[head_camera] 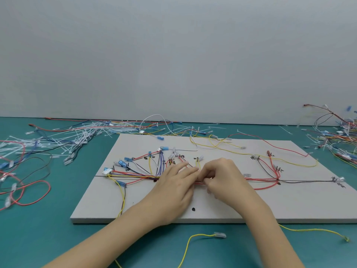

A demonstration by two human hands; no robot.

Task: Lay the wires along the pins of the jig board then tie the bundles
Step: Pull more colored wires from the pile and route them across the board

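grey flat jig board point(251, 206), thin wires point(135, 176) under hands point(201, 176).

Matt grey jig board point(231, 206), glossy plastic-coated wires point(135, 176).

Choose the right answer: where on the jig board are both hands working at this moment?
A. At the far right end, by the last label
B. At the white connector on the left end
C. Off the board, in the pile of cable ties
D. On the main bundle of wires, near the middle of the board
D: the left hand and right hand meet over the main bundle near the middle of the jig board, fingers pinching at the red wires there.
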